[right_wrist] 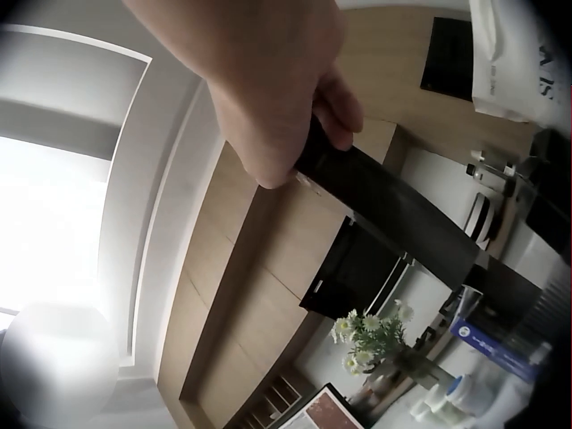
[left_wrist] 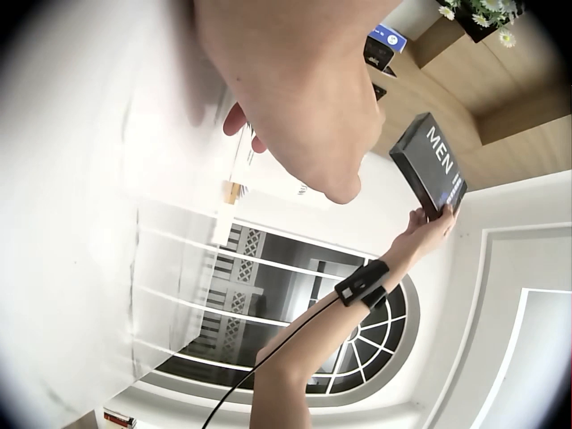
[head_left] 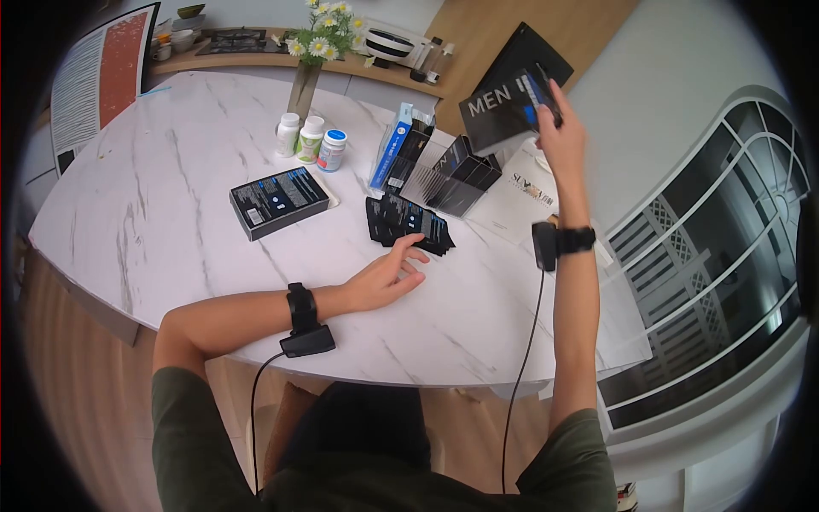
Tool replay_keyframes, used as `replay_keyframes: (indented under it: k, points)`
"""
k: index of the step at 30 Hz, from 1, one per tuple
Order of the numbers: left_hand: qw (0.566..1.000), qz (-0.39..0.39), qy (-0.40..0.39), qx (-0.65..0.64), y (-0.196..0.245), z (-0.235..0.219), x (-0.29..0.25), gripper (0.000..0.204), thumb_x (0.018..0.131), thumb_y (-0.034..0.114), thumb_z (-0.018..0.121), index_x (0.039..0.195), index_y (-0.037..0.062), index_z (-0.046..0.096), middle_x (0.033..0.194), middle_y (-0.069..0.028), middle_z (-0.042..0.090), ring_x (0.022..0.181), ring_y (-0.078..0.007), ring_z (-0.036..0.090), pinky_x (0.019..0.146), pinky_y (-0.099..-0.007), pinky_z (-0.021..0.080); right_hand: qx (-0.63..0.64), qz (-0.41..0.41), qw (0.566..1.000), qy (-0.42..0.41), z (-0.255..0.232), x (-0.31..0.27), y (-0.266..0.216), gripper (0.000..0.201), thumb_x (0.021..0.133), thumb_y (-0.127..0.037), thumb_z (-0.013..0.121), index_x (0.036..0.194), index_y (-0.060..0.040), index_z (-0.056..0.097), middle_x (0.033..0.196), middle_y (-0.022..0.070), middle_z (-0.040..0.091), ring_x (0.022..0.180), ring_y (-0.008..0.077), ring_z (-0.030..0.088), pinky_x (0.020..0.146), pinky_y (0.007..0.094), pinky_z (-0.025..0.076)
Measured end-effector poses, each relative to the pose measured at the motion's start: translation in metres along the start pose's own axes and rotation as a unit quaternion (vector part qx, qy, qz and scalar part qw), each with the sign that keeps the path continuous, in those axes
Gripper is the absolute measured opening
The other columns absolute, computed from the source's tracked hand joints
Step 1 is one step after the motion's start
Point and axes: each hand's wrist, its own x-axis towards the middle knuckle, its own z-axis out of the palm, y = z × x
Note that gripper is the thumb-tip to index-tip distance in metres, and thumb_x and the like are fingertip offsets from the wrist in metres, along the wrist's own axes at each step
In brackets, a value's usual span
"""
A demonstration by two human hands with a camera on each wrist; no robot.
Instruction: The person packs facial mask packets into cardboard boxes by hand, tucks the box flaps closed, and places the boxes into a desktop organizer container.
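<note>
In the head view the right hand [head_left: 563, 141] grips a black box marked MEN [head_left: 499, 111] by its right end, raised above the table's right side; the left wrist view shows that box [left_wrist: 431, 165] tilted in the hand [left_wrist: 427, 234]. The left hand [head_left: 388, 277] rests on the table with its fingers relaxed, fingertips at the edge of a spread pile of black packets [head_left: 409, 224]. Behind the pile, more black boxes [head_left: 467, 166] stand beside a blue and white box [head_left: 392, 149].
A black box [head_left: 277, 200] lies on the marbled table [head_left: 188, 222], left of the packets. Three bottles [head_left: 310, 141] and a flower vase [head_left: 304, 90] stand farther back. A white bag [head_left: 520, 192] lies at the right, and a framed picture [head_left: 107, 81] stands far left.
</note>
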Motion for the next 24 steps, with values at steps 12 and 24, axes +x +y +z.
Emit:
replay_keyframes:
  k: [12,24]
  points:
    - [1.0,0.02,-0.019,0.006,0.001,0.001,-0.001,0.059,0.091,0.02,0.052,0.136,0.0024,0.017,0.118,-0.0146,0.05,0.094,-0.0217,0.058,0.073,-0.0306,0.051,-0.145,0.039,0.986,-0.069,0.095,-0.001,0.034,0.051,0.077,-0.026,0.051,0.125,-0.0075,0.052,0.086,0.0287,0.062,0.082,0.0423,0.061,0.076,0.0462,0.048]
    - [0.999,0.028,-0.022,0.012,0.004,0.001,-0.001,0.057,0.091,0.019,0.051,0.136,0.0046,0.017,0.116,-0.0148,0.051,0.091,-0.0237,0.059,0.075,-0.0319,0.051,-0.332,0.015,0.922,-0.2,0.134,-0.043,0.044,0.038,0.079,-0.038,0.058,0.105,-0.0094,0.061,0.086,0.0215,0.064,0.08,0.0376,0.064,0.071,0.0452,0.051]
